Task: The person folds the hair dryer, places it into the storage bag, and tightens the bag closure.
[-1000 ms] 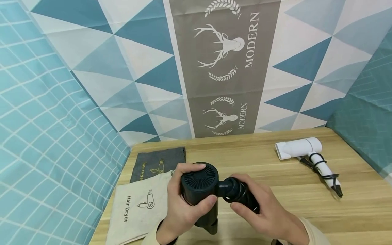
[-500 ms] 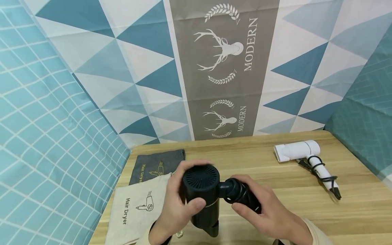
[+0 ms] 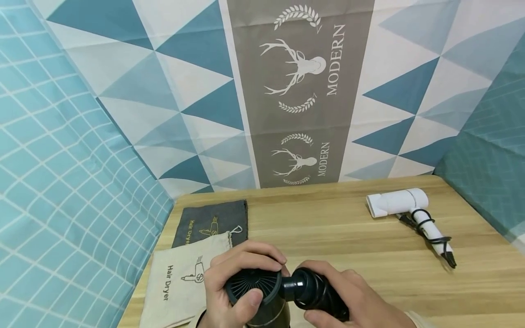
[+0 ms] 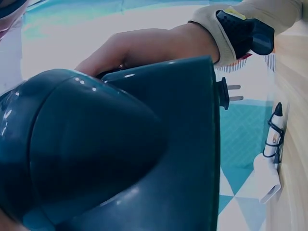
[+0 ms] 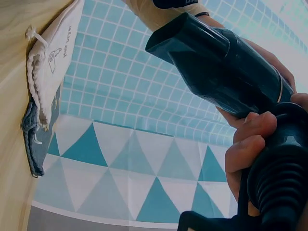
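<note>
Both my hands hold a black hair dryer point(image 3: 256, 284) low in the head view, its round vent grille facing up. My left hand point(image 3: 235, 280) grips the barrel at the vent end, thumb on the near side and fingers over the far rim. My right hand point(image 3: 348, 291) wraps round the handle, where the black cord is wound. In the left wrist view the nozzle looms close, and the two-pin plug point(image 4: 225, 94) sticks out beyond it. The right wrist view shows the flat nozzle point(image 5: 166, 43) pointing away from the vent end.
A white hair dryer point(image 3: 398, 202) with its cord wrapped round the handle lies at the table's right. On the left, a beige drawstring bag point(image 3: 176, 284) marked "Hair Dryer" overlaps a dark grey one point(image 3: 221, 218). Patterned cloth walls border the wooden table point(image 3: 328, 218).
The black hair dryer has come lower and closer to me. My left fingers, earlier on the far left side, now reach across the vent rim towards the handle. The bags stay put.
</note>
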Available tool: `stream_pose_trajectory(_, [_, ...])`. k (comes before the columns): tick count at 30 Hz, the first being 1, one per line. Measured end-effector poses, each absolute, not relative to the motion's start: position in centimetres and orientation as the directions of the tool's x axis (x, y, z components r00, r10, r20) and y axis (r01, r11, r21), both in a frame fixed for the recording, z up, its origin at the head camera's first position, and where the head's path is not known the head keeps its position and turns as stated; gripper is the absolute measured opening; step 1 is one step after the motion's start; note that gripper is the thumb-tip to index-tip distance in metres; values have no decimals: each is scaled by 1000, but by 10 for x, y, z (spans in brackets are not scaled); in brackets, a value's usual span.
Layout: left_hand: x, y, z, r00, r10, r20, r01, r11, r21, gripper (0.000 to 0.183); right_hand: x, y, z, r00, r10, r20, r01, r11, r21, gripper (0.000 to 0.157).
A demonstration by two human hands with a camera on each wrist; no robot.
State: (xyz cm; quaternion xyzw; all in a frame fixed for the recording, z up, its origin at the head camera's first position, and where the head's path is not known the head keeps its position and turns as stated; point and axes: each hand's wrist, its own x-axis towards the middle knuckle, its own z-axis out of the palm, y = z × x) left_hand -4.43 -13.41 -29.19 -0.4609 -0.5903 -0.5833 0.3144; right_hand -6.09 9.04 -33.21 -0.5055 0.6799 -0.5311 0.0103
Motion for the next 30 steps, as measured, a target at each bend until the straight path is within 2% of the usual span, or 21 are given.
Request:
stream_pose_trajectory(4, [-44,-135,-295,-392,140,909,908,-101,407,26,-62,87,-333,-488,-708,510,-649,-97,-755,61])
stream_pose_trajectory(7, [-45,-135,-300,-430,129,894,880,-162,446,30,-62,90,-332,-523,-683,510,-672,-38,-740,61])
stream_pose_trajectory(10, [-47,-135,-304,-480,142,866,824,-264,501,48,-61,92,-332,-554,-644,528,-703,22,-711,62])
stream_pose_trajectory(12, [-48,-135,-305,-514,176,839,779,-315,543,64,-62,92,-333,-551,-602,579,-742,35,-669,63])
stream_pose_trajectory(15, [-45,-136,-306,-591,221,776,725,-275,631,69,-61,90,-334,-558,-536,633,-761,28,-648,61])
stream_pose_trajectory(19, [-40,-136,-306,-675,205,708,690,-165,705,58,-60,87,-334,-585,-480,653,-756,32,-654,59])
stream_pose_trajectory(22, [-39,-134,-308,-676,162,719,708,-129,694,52,-59,84,-335,-590,-475,653,-751,24,-660,59])
stream_pose_trajectory(30, [-43,-129,-313,-600,106,793,788,-92,608,53,-59,80,-341,-554,-401,730,-797,2,-603,55])
